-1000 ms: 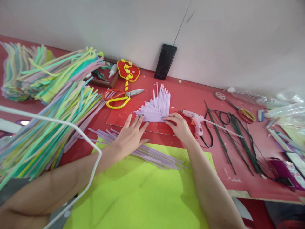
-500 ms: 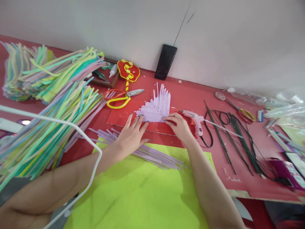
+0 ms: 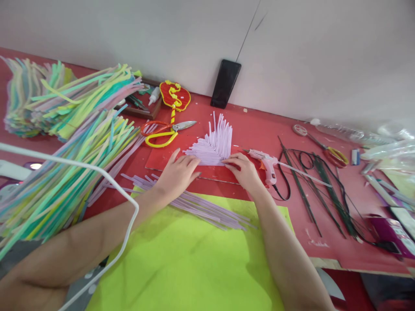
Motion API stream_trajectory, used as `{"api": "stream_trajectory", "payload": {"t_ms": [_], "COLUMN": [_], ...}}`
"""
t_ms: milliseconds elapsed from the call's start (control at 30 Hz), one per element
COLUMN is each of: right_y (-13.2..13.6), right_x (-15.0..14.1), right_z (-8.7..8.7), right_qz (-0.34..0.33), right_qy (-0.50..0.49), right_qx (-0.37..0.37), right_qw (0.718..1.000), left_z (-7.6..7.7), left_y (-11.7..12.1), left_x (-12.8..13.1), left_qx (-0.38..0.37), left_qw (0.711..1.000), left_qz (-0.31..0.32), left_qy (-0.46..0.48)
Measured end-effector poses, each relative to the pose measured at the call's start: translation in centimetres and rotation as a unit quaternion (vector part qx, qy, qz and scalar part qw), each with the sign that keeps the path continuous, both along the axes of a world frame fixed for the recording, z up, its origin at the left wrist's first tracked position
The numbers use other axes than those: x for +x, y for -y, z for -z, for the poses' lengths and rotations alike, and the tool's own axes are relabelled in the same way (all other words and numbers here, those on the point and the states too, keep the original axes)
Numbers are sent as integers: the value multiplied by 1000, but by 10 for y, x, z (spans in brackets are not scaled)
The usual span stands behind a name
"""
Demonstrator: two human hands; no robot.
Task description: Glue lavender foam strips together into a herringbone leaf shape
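A leaf-like piece of lilac pipe cleaners (image 3: 215, 142), with slanted rows meeting along a seam, lies on a red board (image 3: 162, 156). My right hand (image 3: 242, 170) is closed at its lower right corner, fingertips and thumb pinching the pipe cleaner ends. At the lower left edge rests my left hand (image 3: 178, 175), its fingers bent over the edge and the thumb held apart. Loose lilac pipe cleaners (image 3: 210, 211) lie nearer me, partly under my left wrist, on a lime-green sheet (image 3: 194, 259).
To the right lie a pink glue gun (image 3: 268, 166), dark green stems (image 3: 301, 194) and small scissors (image 3: 335, 156). Orange-and-yellow scissors (image 3: 168, 131) and coloured pipe cleaner bundles (image 3: 81, 168) are on the left. A phone (image 3: 226, 84) leans on the wall. A white bar (image 3: 106, 175) crosses the left foreground.
My left hand has shifted slightly, its fingers going from stretched out to more bent at the piece's left edge. The right hand stays at the lower right corner.
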State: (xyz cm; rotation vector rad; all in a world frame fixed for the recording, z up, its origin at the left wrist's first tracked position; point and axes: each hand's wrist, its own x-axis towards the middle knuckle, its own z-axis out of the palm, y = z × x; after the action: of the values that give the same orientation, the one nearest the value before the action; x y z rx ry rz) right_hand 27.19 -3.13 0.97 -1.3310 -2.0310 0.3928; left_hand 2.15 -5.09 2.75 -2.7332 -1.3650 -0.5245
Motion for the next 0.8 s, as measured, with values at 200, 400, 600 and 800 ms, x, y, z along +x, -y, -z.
{"api": "stream_trajectory", "payload": {"t_ms": [200,400,600,800], "right_y": [0,0,0,1], "right_x": [-1,-1,0,-1], "right_z": [0,1,1,0], "right_qz": [4,5,2,-1], "right_qy": [-7,-3,-2,-2], "right_qx": [-2,-2,-2,-1], "right_qw": [1000,1000,1000,1000], "left_z": [7,11,-3,-4], "left_y": [-26,-29,-44,-59], "left_x": [-5,-1,2,20], "left_qx": [14,7,-9,-58], "left_qw": [997,996,992,983], "left_qz": [39,57,106,135], "left_qy": [70,65,64,112]}}
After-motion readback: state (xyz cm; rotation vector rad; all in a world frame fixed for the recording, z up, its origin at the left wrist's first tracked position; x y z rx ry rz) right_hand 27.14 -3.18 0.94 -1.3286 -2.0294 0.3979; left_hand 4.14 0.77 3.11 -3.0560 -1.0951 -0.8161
